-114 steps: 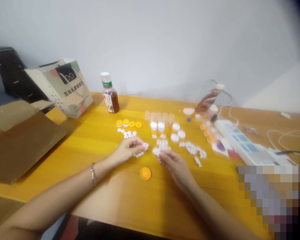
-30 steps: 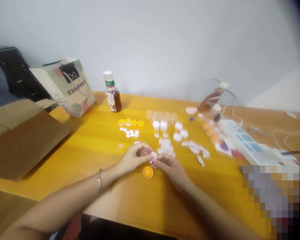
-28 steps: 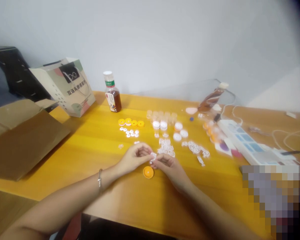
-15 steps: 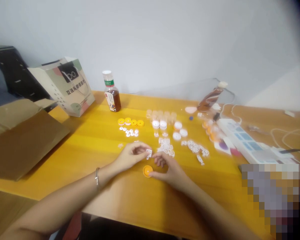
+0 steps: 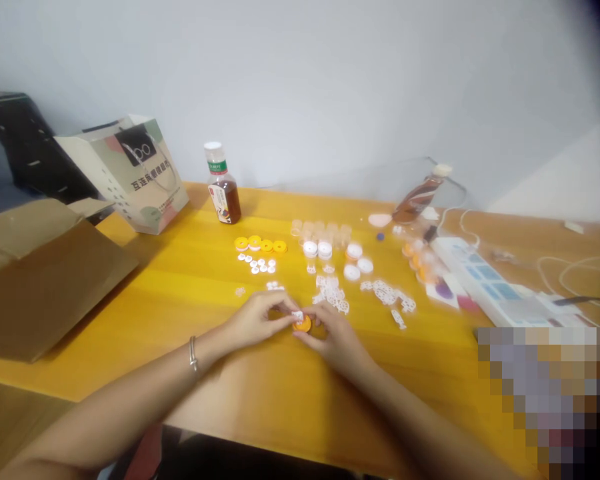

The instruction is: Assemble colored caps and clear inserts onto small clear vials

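Observation:
Between thumb and fingertips, my left hand (image 5: 257, 320) pinches a small white perforated plastic piece (image 5: 297, 316). My right hand (image 5: 341, 339) grips a round orange cap-like part (image 5: 304, 325) by its edge, thumb at the front and fingers behind. The white piece sits at the top of the orange part; whether it is seated inside I cannot tell. Just beyond the hands lies a pile of white perforated pieces (image 5: 331, 293), with more white pieces (image 5: 387, 293) to the right. Small white discs (image 5: 263, 265) and yellow rings (image 5: 267, 245) lie farther back on the left.
White round caps (image 5: 325, 249) and clear cups (image 5: 321, 231) stand farther back. A drink bottle (image 5: 223, 193) is upright by the wall; another bottle (image 5: 417, 198) leans at the right. A cardboard box (image 5: 55, 280), paper bag (image 5: 150, 180) and power strip (image 5: 485, 277) flank the table (image 5: 205, 393).
My right hand has taken the orange part by its edge and raised it towards the left hand. The white piece, formerly above and apart, now meets the orange part.

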Motion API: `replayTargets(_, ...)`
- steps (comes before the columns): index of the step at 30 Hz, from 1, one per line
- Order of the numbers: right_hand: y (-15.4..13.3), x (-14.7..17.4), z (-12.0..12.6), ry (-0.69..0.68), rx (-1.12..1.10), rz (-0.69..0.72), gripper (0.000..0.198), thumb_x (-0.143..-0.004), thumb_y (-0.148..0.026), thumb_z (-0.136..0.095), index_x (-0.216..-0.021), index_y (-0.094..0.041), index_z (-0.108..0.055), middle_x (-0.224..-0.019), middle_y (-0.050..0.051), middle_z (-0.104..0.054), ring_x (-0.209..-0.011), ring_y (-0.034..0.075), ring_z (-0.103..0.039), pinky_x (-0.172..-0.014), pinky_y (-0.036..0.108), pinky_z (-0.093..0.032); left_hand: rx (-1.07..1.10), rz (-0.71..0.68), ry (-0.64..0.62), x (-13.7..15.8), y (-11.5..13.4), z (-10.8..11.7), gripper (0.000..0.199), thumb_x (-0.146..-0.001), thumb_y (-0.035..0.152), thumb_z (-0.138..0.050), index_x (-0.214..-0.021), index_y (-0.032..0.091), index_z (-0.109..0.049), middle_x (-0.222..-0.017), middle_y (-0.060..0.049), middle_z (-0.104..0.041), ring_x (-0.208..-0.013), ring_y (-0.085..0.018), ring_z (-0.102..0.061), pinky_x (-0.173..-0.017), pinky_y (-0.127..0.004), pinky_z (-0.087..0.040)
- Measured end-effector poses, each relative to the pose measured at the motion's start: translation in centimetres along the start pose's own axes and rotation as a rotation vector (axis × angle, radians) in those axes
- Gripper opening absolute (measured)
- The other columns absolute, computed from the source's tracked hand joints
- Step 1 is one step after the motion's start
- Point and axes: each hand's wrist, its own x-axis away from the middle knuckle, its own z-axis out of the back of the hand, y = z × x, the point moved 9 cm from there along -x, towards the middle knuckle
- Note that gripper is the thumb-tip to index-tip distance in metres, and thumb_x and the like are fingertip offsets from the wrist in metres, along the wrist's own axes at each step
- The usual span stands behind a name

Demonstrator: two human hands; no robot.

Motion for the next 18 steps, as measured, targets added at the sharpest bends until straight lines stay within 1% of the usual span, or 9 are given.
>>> replayTargets(6,0.0,-0.1,0.0,0.032,0.025,0.042,0.021,-0.072,-0.023,-0.062,-0.094,-0.022,-0.061,-0.073,0.002,-0.054,-0.07,0.016,-0.052,-0.061,0.026,-0.043,-0.028,-0.046,0.046,-0.2,0.2,-0.1,0.014,-0.081,0.027,-0.053,-0.081,0.014,-0.056,-0.087,-0.006,-0.063,-0.08,-0.013,-0.058,-0.074,-0.026,-0.046)
replayTargets(11,0.2,-0.1,-0.1,0.027,0.019,0.039,0.024,-0.073,-0.024,-0.062,-0.096,-0.022,-0.061,-0.073,0.002,-0.054,-0.069,0.015,-0.052,-0.061,0.026,-0.043,-0.1,-0.088,0.024,-0.1,0.9,-0.1,0.012,-0.082,0.025,-0.051,-0.081,0.014,-0.056,-0.087,-0.005,-0.062,-0.079,-0.013,-0.057,-0.074,-0.027,-0.045)
replayTargets(14,0.4,-0.1,-0.2,0.018,0.019,0.029,0.025,-0.073,-0.025,-0.062,-0.098,-0.023,-0.061,-0.074,0.002,-0.053,-0.069,0.015,-0.052,-0.061,0.026,-0.043,-0.118,-0.098,-0.005,-0.1,1.0,-0.3,0.011,-0.082,0.024,-0.051,-0.083,0.015,-0.056,-0.086,-0.005,-0.062,-0.079,-0.013,-0.057,-0.073,-0.026,-0.044)
replayTargets(18,0.5,-0.1,-0.3,0.01,0.018,0.022,0.024,-0.074,-0.025,-0.061,-0.098,-0.022,-0.06,-0.074,0.002,-0.053,-0.069,0.015,-0.051,-0.062,0.026,-0.042,-0.138,-0.106,-0.003,-0.1,0.9,-0.3,0.012,-0.083,0.025,-0.049,-0.083,0.015,-0.056,-0.086,-0.005,-0.061,-0.079,-0.013,-0.056,-0.073,-0.026,-0.044)
